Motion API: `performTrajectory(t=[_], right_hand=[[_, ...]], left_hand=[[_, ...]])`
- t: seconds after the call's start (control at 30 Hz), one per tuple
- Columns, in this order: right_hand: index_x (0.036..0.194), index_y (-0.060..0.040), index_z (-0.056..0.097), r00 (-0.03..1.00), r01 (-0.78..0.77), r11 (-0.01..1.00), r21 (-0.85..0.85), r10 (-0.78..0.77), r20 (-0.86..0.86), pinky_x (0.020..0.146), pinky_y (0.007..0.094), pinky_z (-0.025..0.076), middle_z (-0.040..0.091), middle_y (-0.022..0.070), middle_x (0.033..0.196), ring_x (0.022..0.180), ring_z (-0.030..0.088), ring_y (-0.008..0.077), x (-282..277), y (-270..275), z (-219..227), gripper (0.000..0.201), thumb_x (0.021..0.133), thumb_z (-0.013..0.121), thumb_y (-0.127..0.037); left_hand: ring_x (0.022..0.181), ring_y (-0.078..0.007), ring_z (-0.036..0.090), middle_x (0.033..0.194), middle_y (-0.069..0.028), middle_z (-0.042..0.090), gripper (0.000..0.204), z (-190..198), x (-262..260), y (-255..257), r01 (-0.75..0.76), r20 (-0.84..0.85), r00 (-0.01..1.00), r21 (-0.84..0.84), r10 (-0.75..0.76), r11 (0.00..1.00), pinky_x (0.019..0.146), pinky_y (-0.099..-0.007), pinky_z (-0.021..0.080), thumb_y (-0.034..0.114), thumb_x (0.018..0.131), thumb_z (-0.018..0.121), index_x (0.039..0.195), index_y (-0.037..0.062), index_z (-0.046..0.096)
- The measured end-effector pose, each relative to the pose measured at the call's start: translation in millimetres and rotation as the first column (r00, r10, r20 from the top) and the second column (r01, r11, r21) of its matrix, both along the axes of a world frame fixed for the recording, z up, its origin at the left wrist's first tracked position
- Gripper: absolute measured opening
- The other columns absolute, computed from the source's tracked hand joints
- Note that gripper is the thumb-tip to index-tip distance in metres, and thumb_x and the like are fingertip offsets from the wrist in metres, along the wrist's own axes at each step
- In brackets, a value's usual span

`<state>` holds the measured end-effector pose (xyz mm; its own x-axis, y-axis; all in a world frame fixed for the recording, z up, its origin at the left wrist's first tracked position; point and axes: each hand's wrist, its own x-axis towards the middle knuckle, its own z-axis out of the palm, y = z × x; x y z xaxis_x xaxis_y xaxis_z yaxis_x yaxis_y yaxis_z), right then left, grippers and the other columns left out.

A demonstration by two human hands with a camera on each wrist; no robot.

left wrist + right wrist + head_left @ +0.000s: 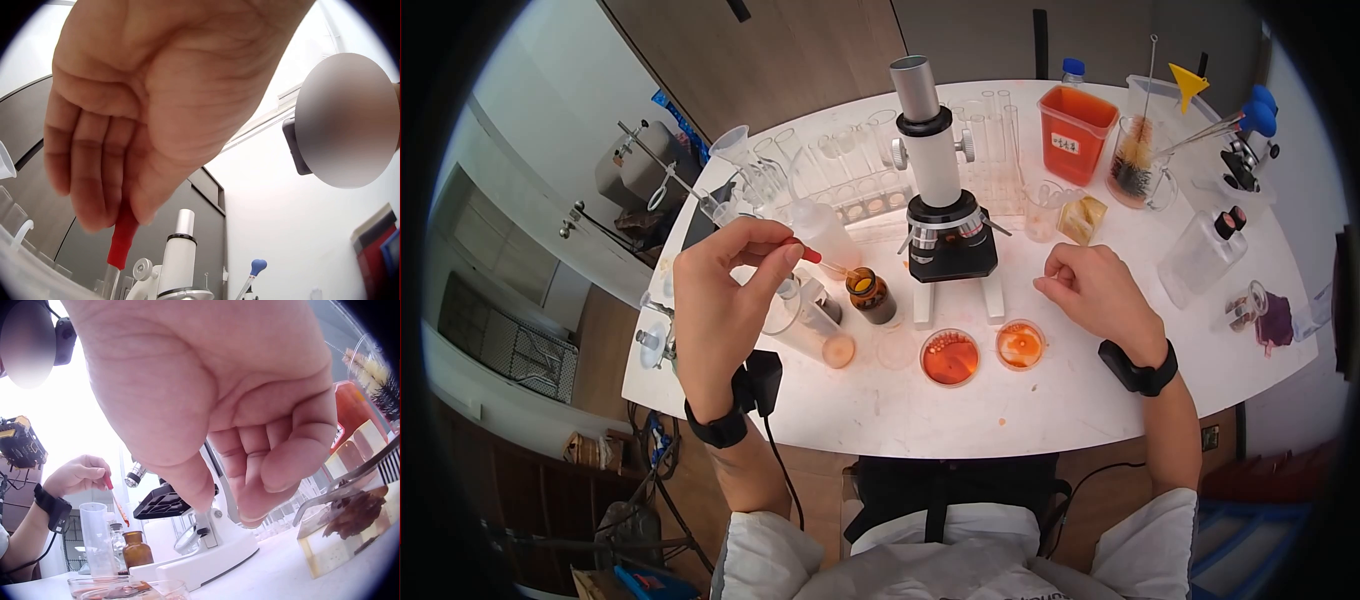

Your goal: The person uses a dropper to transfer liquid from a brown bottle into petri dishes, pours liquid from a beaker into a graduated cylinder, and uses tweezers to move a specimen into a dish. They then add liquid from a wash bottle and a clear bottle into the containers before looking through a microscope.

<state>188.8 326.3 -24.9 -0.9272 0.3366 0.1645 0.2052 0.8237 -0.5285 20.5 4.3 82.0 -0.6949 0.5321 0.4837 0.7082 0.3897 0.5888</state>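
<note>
My left hand [725, 285] pinches the red rubber bulb of a glass dropper [122, 244] between thumb and fingers. Orange-brown liquid shows in the dropper's slanted glass tube in the right wrist view. Its tip is just above the mouth of an uncapped amber glass bottle [137, 553], left of the microscope [940, 175]. Two round glass dishes with orange-red contents lie before the microscope, a larger dish [950, 358] and a smaller dish [1021, 345]. My right hand [1105, 300] hangs loosely curled over the table, right of the microscope, with nothing in it.
A clear cylinder [805, 325] stands left of the amber bottle. Behind are a white wash bottle [820, 232] and test tubes in a rack [870, 205]. On the right are a clear block [1082, 220], an orange bin [1075, 135], a beaker with brushes [1135, 170] and a clear bottle [1200, 260].
</note>
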Motion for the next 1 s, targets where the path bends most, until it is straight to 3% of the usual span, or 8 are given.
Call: performTrajectory(t=[0.07, 0.57, 0.77, 0.87, 1.0], right_hand=[[0.089, -0.0022, 0.072, 1.0, -0.003, 1.0, 0.008, 0.003, -0.011, 0.064, 0.0411, 0.054, 0.072, 0.0121, 0.075, 0.069, 0.07, 0.0298, -0.2, 0.7, -1.1, 0.023, 0.09, 0.078, -0.025], [0.089, -0.0022, 0.072, 1.0, 0.004, 1.0, 0.01, -0.004, 0.005, 0.063, 0.041, 0.053, 0.071, 0.0114, 0.073, 0.068, 0.07, 0.0289, -0.4, 0.4, -0.5, 0.023, 0.09, 0.078, -0.024], [0.088, -0.002, 0.072, 1.0, -0.009, 1.0, 0.007, 0.009, -0.011, 0.063, 0.0413, 0.054, 0.072, 0.0119, 0.074, 0.068, 0.07, 0.0297, -0.9, 1.8, -3.2, 0.023, 0.09, 0.078, -0.024], [0.089, -0.0019, 0.072, 1.0, -0.005, 1.0, 0.006, 0.005, -0.002, 0.064, 0.0414, 0.054, 0.072, 0.0122, 0.074, 0.069, 0.07, 0.0299, -0.5, 1.2, -1.9, 0.023, 0.09, 0.078, -0.024], [0.089, -0.002, 0.072, 1.0, -0.005, 1.0, 0.012, 0.005, -0.015, 0.064, 0.0413, 0.054, 0.072, 0.0123, 0.074, 0.069, 0.07, 0.0299, 0.2, 0.5, -1.8, 0.023, 0.09, 0.078, -0.024]], left_hand=[[0.085, -0.0137, 0.072, 0.094, -0.0087, 0.077, 0.014, -1.8, -2.5, 1.3, 0.0, 0.013, 1.0, -0.034, 0.001, 0.999, 0.085, -0.028, 0.057, 0.002, 0.093, 0.077, 0.102, -0.0078, 0.073], [0.078, -0.0169, 0.076, 0.082, -0.011, 0.078, 0.009, -17.4, -10.1, 8.1, -0.022, -0.036, 0.999, -0.084, 0.019, 0.996, 0.074, -0.0283, 0.056, 0.002, 0.089, 0.077, 0.095, -0.0035, 0.077], [0.078, -0.0127, 0.07, 0.087, -0.0077, 0.076, 0.01, -15.8, -8.5, 8.0, -0.041, -0.01, 0.999, -0.129, 0.04, 0.991, 0.077, -0.0278, 0.056, 0.001, 0.091, 0.076, 0.097, -0.0063, 0.074], [0.078, -0.0179, 0.076, 0.085, -0.0116, 0.079, 0.009, -17.3, -8.6, 8.9, -0.054, -0.033, 0.998, -0.087, 0.051, 0.995, 0.076, -0.028, 0.057, 0.003, 0.089, 0.078, 0.096, -0.0034, 0.077], [0.08, -0.0187, 0.077, 0.086, -0.0123, 0.079, 0.012, -14.6, 5.5, 8.7, -0.04, -0.113, 0.993, 0.025, 0.043, 0.999, 0.076, -0.0277, 0.057, 0.002, 0.088, 0.079, 0.098, -0.0034, 0.077]])
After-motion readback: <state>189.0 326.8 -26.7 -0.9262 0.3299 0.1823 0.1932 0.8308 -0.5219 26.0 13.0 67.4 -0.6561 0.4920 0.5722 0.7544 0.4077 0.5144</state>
